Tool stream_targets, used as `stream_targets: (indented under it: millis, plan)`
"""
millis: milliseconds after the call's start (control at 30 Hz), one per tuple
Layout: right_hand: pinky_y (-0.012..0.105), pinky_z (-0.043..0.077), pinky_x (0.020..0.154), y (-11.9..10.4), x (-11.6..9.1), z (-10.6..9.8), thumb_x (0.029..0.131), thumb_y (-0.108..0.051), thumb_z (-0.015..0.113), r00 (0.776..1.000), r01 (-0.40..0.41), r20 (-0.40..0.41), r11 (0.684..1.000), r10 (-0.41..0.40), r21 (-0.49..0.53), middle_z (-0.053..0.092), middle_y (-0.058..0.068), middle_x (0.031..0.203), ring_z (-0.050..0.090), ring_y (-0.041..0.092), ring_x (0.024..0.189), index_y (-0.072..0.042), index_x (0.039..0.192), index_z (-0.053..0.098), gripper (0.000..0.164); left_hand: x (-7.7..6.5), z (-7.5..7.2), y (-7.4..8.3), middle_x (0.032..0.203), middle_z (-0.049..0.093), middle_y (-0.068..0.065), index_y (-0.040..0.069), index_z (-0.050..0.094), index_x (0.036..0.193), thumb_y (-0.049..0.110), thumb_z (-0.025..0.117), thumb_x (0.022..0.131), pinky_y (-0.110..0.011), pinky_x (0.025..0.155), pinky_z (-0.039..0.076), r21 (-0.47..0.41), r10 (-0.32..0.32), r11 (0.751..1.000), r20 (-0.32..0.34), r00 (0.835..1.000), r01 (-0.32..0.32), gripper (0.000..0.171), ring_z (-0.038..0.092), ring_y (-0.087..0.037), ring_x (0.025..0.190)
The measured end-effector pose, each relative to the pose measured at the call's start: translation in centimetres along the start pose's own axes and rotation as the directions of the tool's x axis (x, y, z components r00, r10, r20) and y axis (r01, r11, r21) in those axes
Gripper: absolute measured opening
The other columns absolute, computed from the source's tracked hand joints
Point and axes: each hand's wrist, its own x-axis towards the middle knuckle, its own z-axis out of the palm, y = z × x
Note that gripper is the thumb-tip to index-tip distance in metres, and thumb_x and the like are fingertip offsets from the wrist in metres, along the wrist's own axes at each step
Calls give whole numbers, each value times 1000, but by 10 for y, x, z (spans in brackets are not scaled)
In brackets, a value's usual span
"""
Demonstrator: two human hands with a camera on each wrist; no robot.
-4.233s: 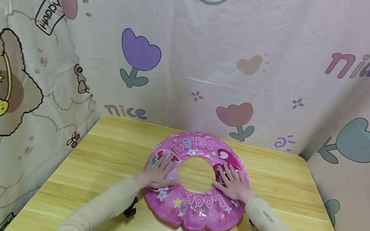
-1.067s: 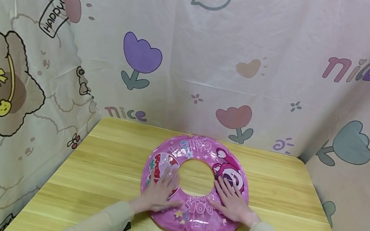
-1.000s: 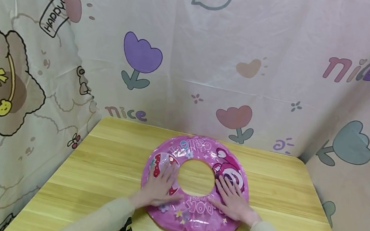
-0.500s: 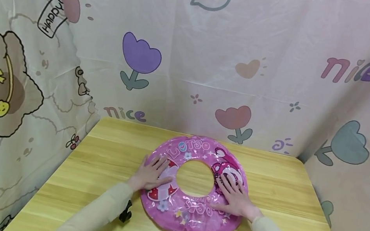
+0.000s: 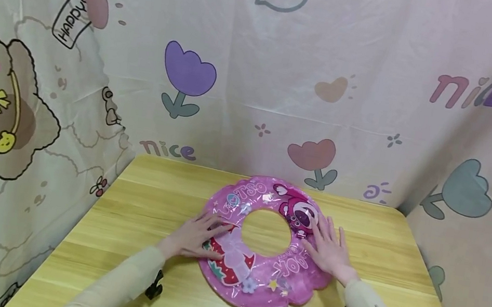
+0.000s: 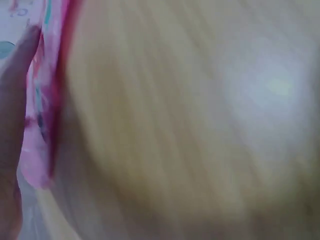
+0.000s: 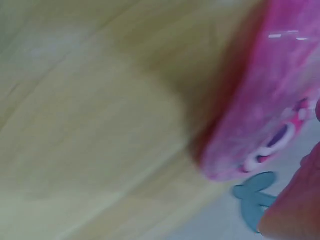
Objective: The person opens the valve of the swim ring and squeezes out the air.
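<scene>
A pink inflatable swim ring (image 5: 251,285) lies on the wooden table. Its print shows a bear at the upper right, a strawberry at the lower left, and the words LOTSO and LOOK. My left hand (image 5: 189,235) touches the ring's left side, fingers extended over its top near the strawberry. On the right side, my right hand (image 5: 330,249) has its fingers spread, with the thumb over the ring near the bear. In the left wrist view, part of the hand (image 6: 10,125) is beside the ring's blurred edge (image 6: 37,160). The right wrist view has the ring (image 7: 260,110) near the hand's edge (image 7: 297,205).
The pale wooden table (image 5: 123,220) extends around the ring. A printed cloth (image 5: 259,61) with tulips and lettering hangs behind the table and along both sides. Black wrist devices (image 5: 154,287) sit under the sleeves.
The swim ring has turned counterclockwise: the bear moved up, the strawberry came toward me and LOOK swung right. My hands first lay flat on it and are now further out at its sides.
</scene>
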Motion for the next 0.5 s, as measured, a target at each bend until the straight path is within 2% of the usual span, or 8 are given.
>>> stream_targets:
  millis: [67, 133, 233, 333, 433, 500]
  plan:
    - [69, 0, 124, -14, -2, -6, 104, -45, 49, 1000, 11, 12, 1000, -12, 28, 8, 18, 170, 7, 45, 156, -6, 160, 22, 73, -4, 4, -1, 164, 33, -13, 26, 31, 159, 80, 50, 86, -61, 124, 24, 26, 46, 999, -11, 999, -45, 92, 29, -37, 153]
    - [67, 0, 125, -34, -5, -13, 105, -45, 47, 998, 43, 38, 998, -45, 52, 3, 16, 170, 4, 42, 157, -7, 161, 18, 74, -6, 8, 3, 168, 24, -12, 25, 28, 160, 82, 46, 87, -60, 125, 22, 39, 24, 999, 20, 1000, -25, 94, 25, -36, 155]
    - [61, 0, 127, -66, -12, -18, 105, -48, 44, 990, 93, 100, 994, -98, 57, -2, 11, 170, 0, 37, 158, -10, 161, 12, 76, -7, 8, 20, 170, 19, -10, 26, 27, 160, 84, 42, 87, -59, 126, 21, 20, -90, 996, 88, 992, 89, 95, 22, -35, 156]
    - [58, 6, 128, -93, -22, -15, 105, -52, 42, 976, 159, 143, 986, -164, 47, 1, 11, 170, 5, 35, 158, -11, 161, 12, 76, -5, 2, 48, 169, 20, -13, 25, 30, 160, 82, 41, 89, -58, 126, 22, 7, -207, 978, 125, 970, 208, 91, 24, -38, 155]
    - [60, 13, 127, -108, -33, -4, 105, -51, 43, 959, 229, 156, 971, -238, 73, 11, 15, 170, 12, 38, 157, -7, 161, 19, 75, -2, -6, 76, 166, 27, -18, 23, 34, 158, 77, 36, 94, -59, 124, 25, -9, -287, 957, 130, 949, 290, 84, 29, -42, 152]
    - [63, 16, 125, -109, -39, 6, 104, -50, 45, 950, 264, 143, 959, -277, 105, 17, 19, 168, 17, 41, 156, -4, 160, 23, 75, 1, -14, 92, 162, 34, -20, 23, 39, 156, 74, 33, 97, -59, 123, 27, -30, -318, 945, 136, 938, 325, 78, 34, -42, 149]
